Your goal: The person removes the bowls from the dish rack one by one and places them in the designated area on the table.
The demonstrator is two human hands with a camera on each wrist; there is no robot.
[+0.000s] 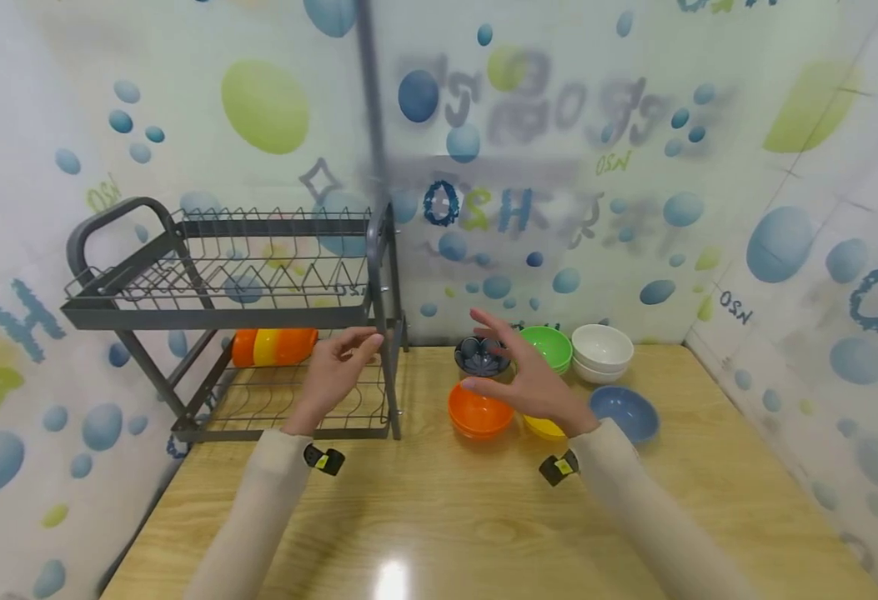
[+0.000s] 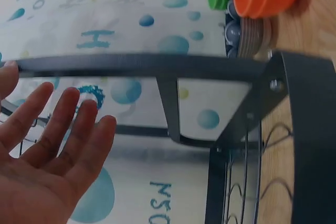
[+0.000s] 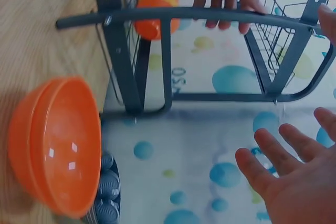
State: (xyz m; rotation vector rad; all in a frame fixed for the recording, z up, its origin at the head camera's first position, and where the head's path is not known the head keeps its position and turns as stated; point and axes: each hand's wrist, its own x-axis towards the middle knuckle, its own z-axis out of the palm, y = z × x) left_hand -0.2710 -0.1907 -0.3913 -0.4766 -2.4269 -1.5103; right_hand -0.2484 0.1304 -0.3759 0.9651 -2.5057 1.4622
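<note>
My left hand (image 1: 337,367) hovers at the front right of a dark dish rack (image 1: 221,318), with relaxed fingers and nothing in them. Close to its fingertips is the rack's upright post; whether they touch it I cannot tell. Above the bowls, to the right, my right hand (image 1: 524,375) is held with fingers spread and thumb apart, also holding nothing. Below it sit stacked orange bowls (image 1: 481,411) and a partly hidden yellow bowl (image 1: 544,427). On the rack's lower tier, orange and yellow bowls (image 1: 275,347) lie nested on their side.
Behind the orange bowls stands a dark patterned bowl (image 1: 476,360). Green bowls (image 1: 549,346), white bowls (image 1: 602,350) and a blue bowl (image 1: 624,414) stand further right on the wooden table (image 1: 484,533). Patterned sheeting (image 1: 581,208) encloses the back and sides.
</note>
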